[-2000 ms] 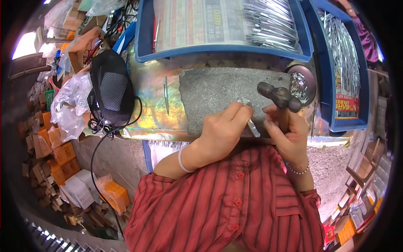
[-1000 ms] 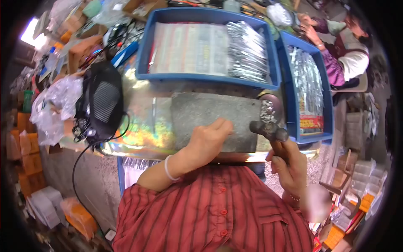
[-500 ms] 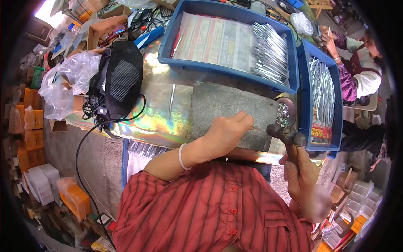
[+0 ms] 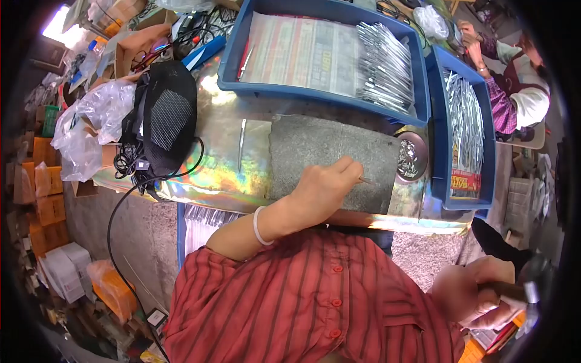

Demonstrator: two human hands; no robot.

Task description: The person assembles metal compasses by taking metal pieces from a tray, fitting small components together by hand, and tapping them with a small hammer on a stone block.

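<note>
My left hand (image 4: 327,187) is closed, knuckles up, over a dark grey metal slab (image 4: 327,142). From its fingers the tip of a thin metal piece (image 4: 367,180) points right, close above the slab; the rest of it is hidden. Out at the lower right, my right hand (image 4: 493,302) grips a hammer (image 4: 505,291) by the handle, its head at the dark edge of the view and somewhat blurred. Right of the slab sits a round dish (image 4: 422,151) of small silver bits (image 4: 408,158). A slim pointed metal piece (image 4: 242,145) lies left of the slab.
A large blue tray (image 4: 302,97) holds many slender silver metal pieces (image 4: 387,69), and a second blue tray (image 4: 431,130) holds more. A black mesh bag (image 4: 169,115) with a cable and plastic bags (image 4: 91,133) lie at left. Another person's hands (image 4: 472,42) are at upper right.
My right hand has swung the hammer away from the slab's right edge, out to the lower right. My left hand stays over the slab with the thin piece. The view has shifted slightly.
</note>
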